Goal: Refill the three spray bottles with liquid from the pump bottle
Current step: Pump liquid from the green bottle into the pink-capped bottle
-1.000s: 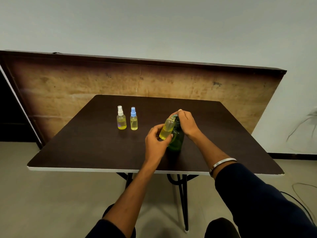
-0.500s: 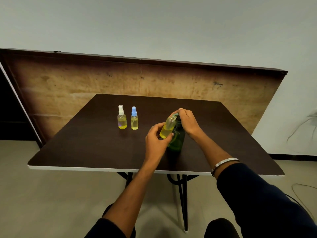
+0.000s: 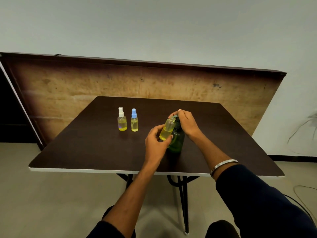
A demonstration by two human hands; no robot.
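Note:
A dark green pump bottle [image 3: 176,141] stands on the dark table [image 3: 96,148], right of centre. My right hand [image 3: 186,123] covers its pump head, fingers curled over the top. My left hand [image 3: 157,143] grips an uncapped clear spray bottle [image 3: 167,129] with yellow liquid, tilted so its open neck sits under the pump's nozzle. Two capped spray bottles stand side by side at the table's left centre: one with a white cap [image 3: 122,119] and one with a blue cap [image 3: 134,120], both holding yellow liquid.
A large wooden board [image 3: 154,86] leans against the wall behind the table. The white front edge of the table [image 3: 85,170] lies near my forearms. Cables trail on the floor at the right [image 3: 301,191].
Both hands and the bottles stay almost where they were; only the view shifts slightly.

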